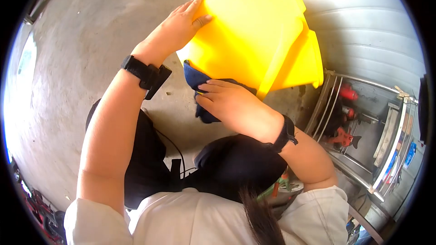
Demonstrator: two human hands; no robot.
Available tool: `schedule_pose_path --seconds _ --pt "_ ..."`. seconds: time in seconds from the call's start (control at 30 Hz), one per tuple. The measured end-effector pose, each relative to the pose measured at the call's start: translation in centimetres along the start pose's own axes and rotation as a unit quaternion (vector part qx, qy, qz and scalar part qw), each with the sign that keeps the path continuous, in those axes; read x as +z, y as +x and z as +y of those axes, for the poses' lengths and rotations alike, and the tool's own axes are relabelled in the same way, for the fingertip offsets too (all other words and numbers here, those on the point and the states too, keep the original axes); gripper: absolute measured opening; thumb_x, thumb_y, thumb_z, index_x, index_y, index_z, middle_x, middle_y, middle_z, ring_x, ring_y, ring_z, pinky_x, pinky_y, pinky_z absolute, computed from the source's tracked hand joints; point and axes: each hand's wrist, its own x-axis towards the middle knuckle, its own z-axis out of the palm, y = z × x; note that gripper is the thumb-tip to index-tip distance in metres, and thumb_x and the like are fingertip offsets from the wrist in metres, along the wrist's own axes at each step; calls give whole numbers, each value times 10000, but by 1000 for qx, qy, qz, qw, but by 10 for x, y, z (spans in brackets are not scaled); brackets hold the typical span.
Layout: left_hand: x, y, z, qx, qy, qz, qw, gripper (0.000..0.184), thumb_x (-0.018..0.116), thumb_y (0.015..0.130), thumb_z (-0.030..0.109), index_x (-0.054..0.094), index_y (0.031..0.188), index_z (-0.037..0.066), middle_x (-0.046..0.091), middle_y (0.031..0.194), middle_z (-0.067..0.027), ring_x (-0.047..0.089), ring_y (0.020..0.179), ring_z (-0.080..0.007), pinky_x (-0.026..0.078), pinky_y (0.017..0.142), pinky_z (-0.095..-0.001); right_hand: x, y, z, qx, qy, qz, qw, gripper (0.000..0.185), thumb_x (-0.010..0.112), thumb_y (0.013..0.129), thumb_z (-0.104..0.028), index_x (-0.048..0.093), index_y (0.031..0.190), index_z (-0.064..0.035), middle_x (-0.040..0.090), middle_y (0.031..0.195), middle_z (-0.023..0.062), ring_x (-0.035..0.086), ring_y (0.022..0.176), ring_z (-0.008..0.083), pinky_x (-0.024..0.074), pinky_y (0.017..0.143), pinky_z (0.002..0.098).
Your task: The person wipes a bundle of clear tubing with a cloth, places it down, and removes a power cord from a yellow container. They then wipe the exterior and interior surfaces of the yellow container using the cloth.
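Observation:
A large yellow plastic piece [247, 27] with angled panels and a raised edge is tilted up in front of me. My left hand [184, 22] holds its left edge, the thumb lying on the yellow surface. Bunched along its lower edge is a dark blue cloth [194, 75]. My right hand [229, 102] presses that cloth against the plastic, with the fingers pointing left. Part of the cloth hangs below the hand, and the back of the yellow piece is hidden.
At right stands a metal-framed rack [377, 188] holding red tools [343, 137] and other items. A pale ribbed wall [363, 31] rises behind it. Concrete floor [81, 31] spreads to the left, and a thin dark cable [175, 146] runs near my legs.

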Motion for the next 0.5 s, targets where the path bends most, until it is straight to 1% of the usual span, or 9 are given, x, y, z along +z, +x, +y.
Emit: schedule_pose_path --seconds 0.1,0.13,0.2,0.23,0.27,0.33,0.4,0.43,0.5 --pt "-4 1 10 -28 -12 -13 999 637 421 1017 462 263 1521 106 476 1419 -215 467 1295 -374 382 1092 -399 -21 2 -5 58 28 -230 971 133 587 777 -53 605 907 -28 662 886 154 641 869 347 509 759 431" --pt "-5 0 12 -40 -16 -19 999 635 423 1017 458 263 1521 106 482 1413 -216 475 1288 -375 383 1092 -397 -20 -5 -2 60 58 -216 973 108 590 766 -52 597 871 -29 646 832 156 631 815 356 496 717 441" --pt "-4 0 15 -43 -29 -7 999 605 450 1007 445 320 1495 112 527 1364 -196 503 1249 -368 409 1059 -397 -18 -25 9 61 120 -184 974 61 597 743 -50 579 799 -32 614 724 159 613 708 374 471 631 460" --pt "-4 -1 15 -45 -34 -2 998 590 464 1002 438 349 1483 116 549 1340 -186 517 1229 -365 422 1043 -397 -26 -27 10 89 124 -203 967 68 600 721 -43 596 789 -38 612 715 166 619 707 370 471 626 445" --pt "-5 0 15 -43 -31 -7 999 591 459 1007 432 333 1491 117 530 1362 -196 510 1241 -371 416 1054 -395 -43 -28 8 85 143 -184 969 104 598 712 -25 608 814 -41 631 750 168 632 723 358 483 636 424" --pt "-4 -1 15 -40 -32 -19 999 592 448 1018 419 301 1507 120 493 1407 -214 495 1265 -382 403 1076 -390 -73 -17 0 153 175 -172 957 141 572 714 34 611 832 -34 648 761 152 646 733 337 500 646 393" --pt "0 -2 15 -10 -7 16 1000 573 461 1017 395 315 1501 126 500 1402 -210 495 1270 -376 406 1077 -390 -75 -18 2 100 122 59 986 84 559 766 -12 586 839 -43 634 714 139 629 700 345 504 648 421" --pt "4 0 16 10 3 34 999 564 468 1016 384 322 1498 129 503 1400 -208 495 1272 -372 407 1078 -390 -73 -18 5 108 79 110 985 66 553 771 5 584 810 -38 639 709 127 638 686 322 506 632 401" --pt "7 -1 21 15 24 35 999 568 480 1007 387 337 1486 117 524 1377 -180 492 1270 -353 408 1076 -381 -71 -29 12 135 100 68 983 165 510 734 98 586 822 -20 638 722 132 642 683 310 514 634 374"
